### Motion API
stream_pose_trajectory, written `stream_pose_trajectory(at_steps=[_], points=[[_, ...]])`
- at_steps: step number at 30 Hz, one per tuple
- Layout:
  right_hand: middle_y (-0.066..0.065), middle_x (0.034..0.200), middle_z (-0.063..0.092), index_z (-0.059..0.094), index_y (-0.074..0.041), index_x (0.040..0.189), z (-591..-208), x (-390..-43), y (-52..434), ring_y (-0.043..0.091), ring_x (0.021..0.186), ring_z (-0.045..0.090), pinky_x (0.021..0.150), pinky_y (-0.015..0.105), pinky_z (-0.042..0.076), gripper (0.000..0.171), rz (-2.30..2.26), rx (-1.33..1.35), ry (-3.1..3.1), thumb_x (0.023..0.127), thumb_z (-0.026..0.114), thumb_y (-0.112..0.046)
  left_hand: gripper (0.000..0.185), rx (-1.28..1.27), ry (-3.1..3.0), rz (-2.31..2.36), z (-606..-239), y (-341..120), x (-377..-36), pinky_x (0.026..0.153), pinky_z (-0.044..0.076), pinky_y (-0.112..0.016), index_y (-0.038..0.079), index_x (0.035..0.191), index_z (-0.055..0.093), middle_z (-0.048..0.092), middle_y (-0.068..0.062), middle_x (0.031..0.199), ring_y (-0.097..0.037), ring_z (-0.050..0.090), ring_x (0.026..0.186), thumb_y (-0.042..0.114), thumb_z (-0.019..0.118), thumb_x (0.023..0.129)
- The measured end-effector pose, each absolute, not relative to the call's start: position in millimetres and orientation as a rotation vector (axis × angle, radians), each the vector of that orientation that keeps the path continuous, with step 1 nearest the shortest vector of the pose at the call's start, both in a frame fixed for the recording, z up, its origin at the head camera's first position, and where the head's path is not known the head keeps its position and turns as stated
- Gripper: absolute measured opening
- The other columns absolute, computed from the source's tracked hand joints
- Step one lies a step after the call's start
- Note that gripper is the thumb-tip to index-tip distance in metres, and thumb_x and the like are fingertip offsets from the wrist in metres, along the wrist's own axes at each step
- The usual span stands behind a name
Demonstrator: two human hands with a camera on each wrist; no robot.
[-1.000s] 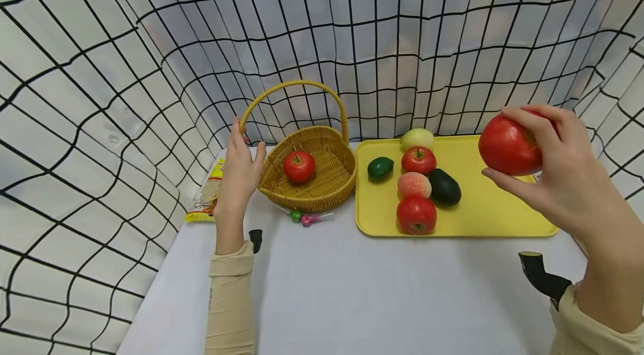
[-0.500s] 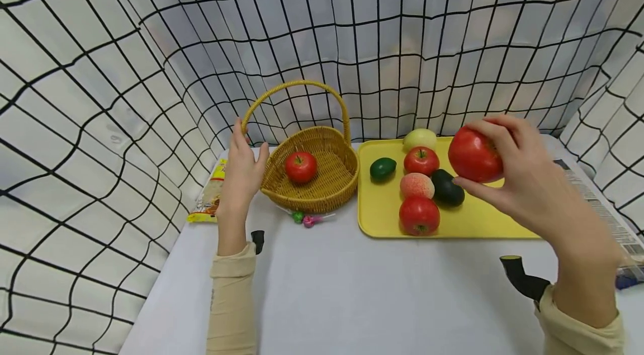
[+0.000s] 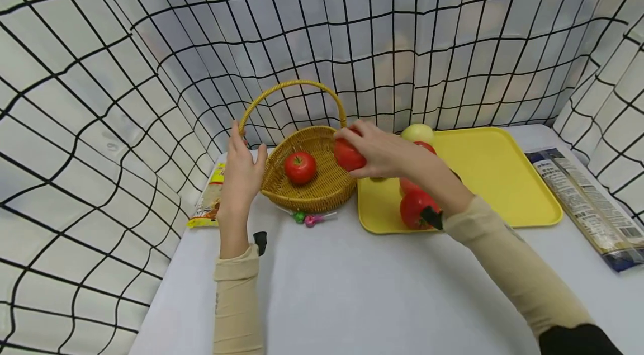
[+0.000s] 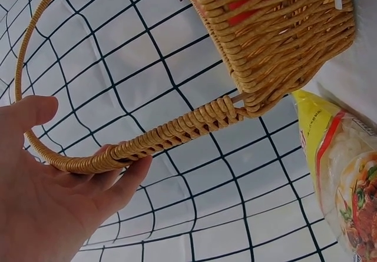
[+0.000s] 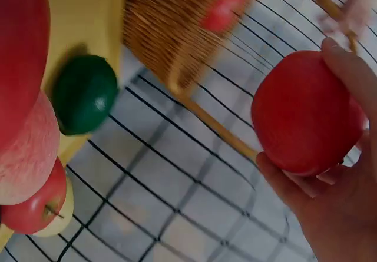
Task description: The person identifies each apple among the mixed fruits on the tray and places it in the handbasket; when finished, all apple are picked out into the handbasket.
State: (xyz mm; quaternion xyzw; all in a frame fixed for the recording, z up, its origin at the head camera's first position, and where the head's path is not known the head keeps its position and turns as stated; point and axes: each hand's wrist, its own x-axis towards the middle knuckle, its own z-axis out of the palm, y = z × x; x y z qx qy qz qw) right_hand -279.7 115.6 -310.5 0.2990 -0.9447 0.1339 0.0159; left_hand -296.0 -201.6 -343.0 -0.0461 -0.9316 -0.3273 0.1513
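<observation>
Far left of the wicker basket [image 3: 312, 176], a yellow snack packet [image 3: 208, 198] lies flat on the tabletop [image 3: 352, 288]. Next, the left hand [image 3: 241, 170] stands against the basket's left side, fingers straight and relaxed, fingertips touching the foot of the hoop handle without curling round it. Inside the basket sits one red apple [image 3: 300, 167]. Just in front of the basket lie two small wrapped candies [image 3: 304, 218], green and pink. At the basket's right rim the right hand [image 3: 382, 154] holds a second red apple, the held apple [image 3: 349, 156], fingers curled round it, just above the rim. Right of the basket sits the yellow tray [image 3: 493, 176], touching or nearly touching it; on it are a pale green fruit [image 3: 416, 133], more red apples [image 3: 415, 207] partly hidden by the arm, and, seen from the right wrist, a dark green lime [image 5: 84, 94]. Furthest right of the basket, a long printed packet [image 3: 586, 204] lies on the tabletop.
</observation>
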Motion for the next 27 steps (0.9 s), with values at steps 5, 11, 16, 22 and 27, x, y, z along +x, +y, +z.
stream_pose_trajectory(at_steps=[5,11,16,22,27], points=[[0.018,0.152,0.038,0.036,-0.023,0.151,-334.4,-344.8,55.8,0.036,0.137,0.047,0.106,0.050,0.053,0.078,0.111,1.117,-3.014,0.089,0.079,-0.044,0.082,-0.118,-2.665,-0.961,-341.7,-207.3,-296.8,0.119,0.040,-0.058,0.024,0.166,-0.010,0.019,-0.017,0.170,-0.036,0.039,0.151,0.049,0.042,0.107],[0.020,0.162,0.034,0.029,-0.021,0.157,-354.7,-394.3,26.0,0.040,0.150,0.037,0.123,0.055,0.037,0.087,-0.204,0.991,-3.100,0.089,0.078,-0.046,0.081,-0.151,-2.670,-0.987,-341.4,-204.3,-296.5,0.119,0.039,-0.059,0.026,0.166,-0.011,0.018,-0.017,0.170,-0.038,0.039,0.151,0.049,0.041,0.107],[0.019,0.160,0.038,0.032,-0.019,0.156,-367.1,-409.7,21.3,0.038,0.149,0.038,0.124,0.051,0.036,0.087,-0.198,0.955,-3.152,0.087,0.081,-0.041,0.082,-0.166,-2.688,-0.990,-343.6,-198.2,-296.0,0.121,0.037,-0.058,0.025,0.166,-0.010,0.018,-0.018,0.171,-0.038,0.037,0.152,0.050,0.041,0.107],[0.020,0.158,0.037,0.030,-0.018,0.155,-377.4,-415.0,18.4,0.037,0.150,0.036,0.128,0.049,0.030,0.085,-0.133,0.937,-3.185,0.089,0.080,-0.037,0.082,-0.171,-2.685,-0.999,-341.8,-199.1,-296.4,0.121,0.037,-0.057,0.029,0.165,-0.011,0.013,-0.015,0.173,-0.036,0.037,0.152,0.052,0.041,0.107],[0.021,0.157,0.037,0.029,-0.016,0.153,-381.2,-415.8,13.4,0.037,0.149,0.035,0.127,0.050,0.031,0.082,-0.067,0.930,-3.199,0.090,0.080,-0.033,0.081,-0.164,-2.687,-1.001,-341.2,-204.2,-295.7,0.121,0.038,-0.058,0.027,0.166,-0.010,0.017,-0.015,0.172,-0.035,0.038,0.152,0.049,0.043,0.107]])
